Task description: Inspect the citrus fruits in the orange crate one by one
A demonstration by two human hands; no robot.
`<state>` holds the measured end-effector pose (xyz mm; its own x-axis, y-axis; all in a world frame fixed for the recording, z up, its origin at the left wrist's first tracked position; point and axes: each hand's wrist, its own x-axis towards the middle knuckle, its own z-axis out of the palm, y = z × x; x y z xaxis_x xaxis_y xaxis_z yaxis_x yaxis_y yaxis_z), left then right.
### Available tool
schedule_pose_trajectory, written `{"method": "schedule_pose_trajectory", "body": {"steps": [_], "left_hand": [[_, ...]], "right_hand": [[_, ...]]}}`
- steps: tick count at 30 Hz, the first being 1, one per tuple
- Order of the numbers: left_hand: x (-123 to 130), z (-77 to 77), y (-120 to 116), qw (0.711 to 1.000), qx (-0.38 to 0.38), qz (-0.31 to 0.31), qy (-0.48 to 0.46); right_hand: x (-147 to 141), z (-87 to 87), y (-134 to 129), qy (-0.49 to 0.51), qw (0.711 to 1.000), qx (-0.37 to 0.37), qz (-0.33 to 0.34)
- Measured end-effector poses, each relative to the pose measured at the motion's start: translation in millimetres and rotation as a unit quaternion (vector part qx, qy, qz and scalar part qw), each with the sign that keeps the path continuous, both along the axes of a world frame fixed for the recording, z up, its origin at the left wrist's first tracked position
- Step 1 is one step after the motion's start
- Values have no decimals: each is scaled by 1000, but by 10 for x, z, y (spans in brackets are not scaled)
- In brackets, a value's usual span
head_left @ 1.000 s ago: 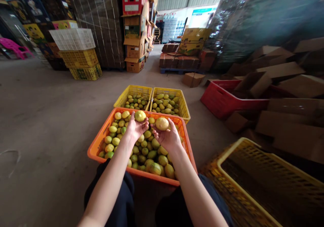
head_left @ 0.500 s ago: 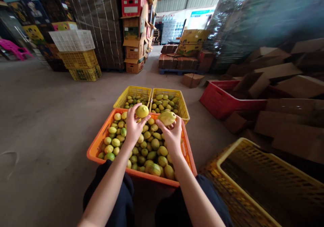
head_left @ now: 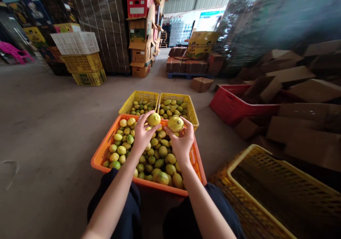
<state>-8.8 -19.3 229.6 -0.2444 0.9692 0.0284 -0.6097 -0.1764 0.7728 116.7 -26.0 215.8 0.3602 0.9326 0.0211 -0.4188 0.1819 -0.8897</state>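
My left hand [head_left: 142, 132] is closed on a yellow lemon [head_left: 153, 119], held up over the far part of an orange crate [head_left: 99, 156]. Close beside it, my right hand [head_left: 183, 139] grips another lemon [head_left: 175, 124] between thumb and fingers, its stem end turned toward me. A small gap separates the two fruits. Below the hands, the crate is full of yellow and greenish lemons [head_left: 163, 151]; my forearms hide some of them.
Beyond the orange crate stand a left yellow crate [head_left: 126, 103] and a right yellow crate [head_left: 194, 112], both holding lemons. A large yellow crate [head_left: 255, 150] is at near right. Behind it are a red crate [head_left: 226, 106] and loose cardboard [head_left: 311, 132]. Stacked cartons [head_left: 140, 54] rise farther back.
The right-hand lemon has turned so its stem end faces me more. My left hand has shifted slightly right with its lemon, bringing the two fruits closer together.
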Motion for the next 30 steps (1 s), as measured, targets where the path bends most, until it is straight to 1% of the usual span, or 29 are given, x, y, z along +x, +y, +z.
{"method": "schedule_pose_trajectory", "body": {"steps": [3,5,8,11,13,15,18,20,23,28,30], "left_hand": [[-14,-29,64,999,12,-26,17],[-29,-28,92,999,4,-39,15],[-65,-5,102,996,-24,-76,-38],[-100,19,97,987,-49,-115,-103],[-115,22,99,980,-56,-134,-138],[-125,12,109,971,-60,-151,-178],[-133,-14,131,956,-69,-164,-235],[-133,-24,141,952,-73,-170,-244],[-115,-13,143,955,-81,-177,-222],[-69,2,150,957,-130,-161,-202],[-66,-7,158,957,-133,-160,-202]], "right_hand": [[-7,1,11,-19,996,77,-28],[-4,-1,23,-12,995,94,-8],[27,17,42,43,995,84,45],[70,59,55,124,984,65,112],[93,85,58,169,977,42,126],[106,98,60,209,970,18,123],[113,87,72,266,954,26,133],[115,66,89,280,949,50,138],[120,23,124,274,949,62,144],[142,-27,166,305,935,13,179],[148,-26,171,310,933,-1,181]]}}
